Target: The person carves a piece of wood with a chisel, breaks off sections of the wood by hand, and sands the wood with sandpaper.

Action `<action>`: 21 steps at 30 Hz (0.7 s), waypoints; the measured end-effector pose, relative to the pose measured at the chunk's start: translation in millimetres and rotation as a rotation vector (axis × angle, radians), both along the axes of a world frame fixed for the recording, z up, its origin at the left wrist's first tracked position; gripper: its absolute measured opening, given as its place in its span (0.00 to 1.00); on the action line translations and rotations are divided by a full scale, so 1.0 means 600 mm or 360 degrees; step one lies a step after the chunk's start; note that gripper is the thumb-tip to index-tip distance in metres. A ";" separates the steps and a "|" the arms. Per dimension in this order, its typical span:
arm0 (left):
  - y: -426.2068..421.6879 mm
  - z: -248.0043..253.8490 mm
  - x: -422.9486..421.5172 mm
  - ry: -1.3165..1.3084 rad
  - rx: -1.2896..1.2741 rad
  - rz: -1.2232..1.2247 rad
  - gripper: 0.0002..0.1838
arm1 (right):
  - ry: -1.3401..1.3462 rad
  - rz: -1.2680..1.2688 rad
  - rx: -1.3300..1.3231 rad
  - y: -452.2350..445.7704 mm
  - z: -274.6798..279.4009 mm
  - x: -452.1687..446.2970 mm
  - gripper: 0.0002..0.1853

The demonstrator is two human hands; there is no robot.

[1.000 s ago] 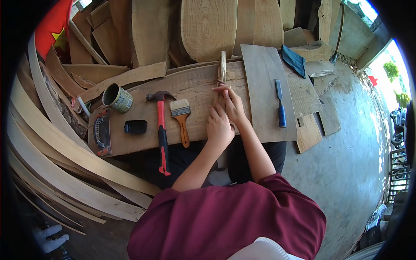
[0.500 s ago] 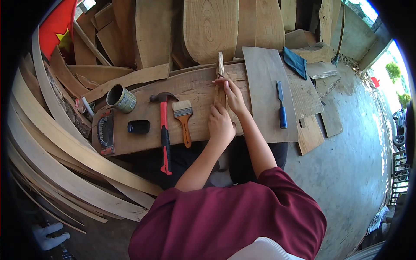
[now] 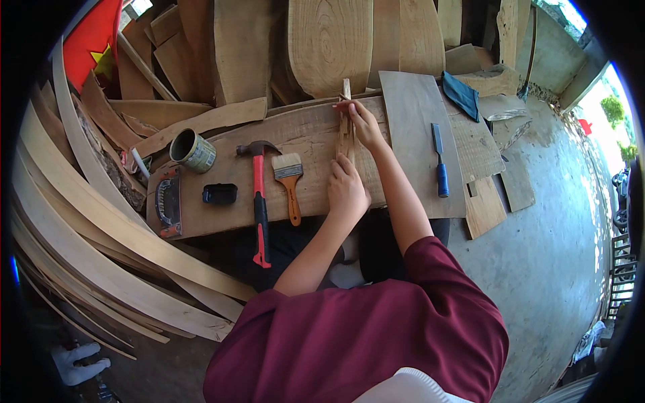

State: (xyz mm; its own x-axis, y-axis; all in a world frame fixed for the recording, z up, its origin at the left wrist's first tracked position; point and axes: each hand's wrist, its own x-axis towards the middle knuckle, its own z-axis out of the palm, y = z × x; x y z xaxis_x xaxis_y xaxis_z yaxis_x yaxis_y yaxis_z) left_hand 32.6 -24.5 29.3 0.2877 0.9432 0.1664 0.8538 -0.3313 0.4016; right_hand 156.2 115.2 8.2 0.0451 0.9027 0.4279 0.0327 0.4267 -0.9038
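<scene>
A narrow wooden strip (image 3: 345,138) with a slot-like groove lies lengthwise over the plank bench. My left hand (image 3: 348,189) is closed around its near end. Farther up, my right hand (image 3: 365,125) is closed at the strip, its fingers across the wood; a thin, dark brown edge shows at the fingertips, too small to name. To the left of my hands lie a flat paintbrush (image 3: 288,176) with an orange handle and a claw hammer (image 3: 259,185) with a red and black grip. A blue-handled chisel (image 3: 440,161) rests on a thin board (image 3: 420,134) to the right.
On the bench's left are a tin can (image 3: 193,151), a small black container (image 3: 220,194) and a hand sander or rasp (image 3: 168,201). A teal cloth (image 3: 461,97) lies at the back right. Long curved wooden strips (image 3: 127,248) crowd the left side; boards (image 3: 329,47) lean behind.
My right hand has slid slightly away from me along the strip, and the gap between my hands has widened. My left hand still grips the near end. The view has shifted slightly.
</scene>
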 end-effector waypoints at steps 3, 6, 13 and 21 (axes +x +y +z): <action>0.005 -0.006 0.002 -0.0012 -0.0004 0.0014 0.46 | 0.0154 -0.0033 0.0068 0.020 0.000 -0.012 0.18; 0.007 -0.006 0.004 -0.0034 -0.0027 0.0027 0.46 | -0.0106 -0.0182 0.0030 -0.023 0.005 -0.022 0.18; 0.011 -0.019 0.006 0.0010 0.0065 0.0064 0.46 | -0.0198 -0.0187 -0.0072 -0.163 0.009 -0.052 0.20; 0.014 -0.020 0.010 -0.0071 0.0089 0.0083 0.43 | -0.0063 -0.0206 -0.0036 -0.172 -0.002 -0.053 0.18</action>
State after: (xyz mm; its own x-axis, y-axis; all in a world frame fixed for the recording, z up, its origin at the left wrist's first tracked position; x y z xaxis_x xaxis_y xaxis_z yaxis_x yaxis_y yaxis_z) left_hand 38.7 -16.1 17.1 0.2298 0.9455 0.2306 0.8522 -0.3099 0.4216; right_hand 124.2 12.3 6.7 0.1453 0.9000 0.4111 0.1217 0.3961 -0.9101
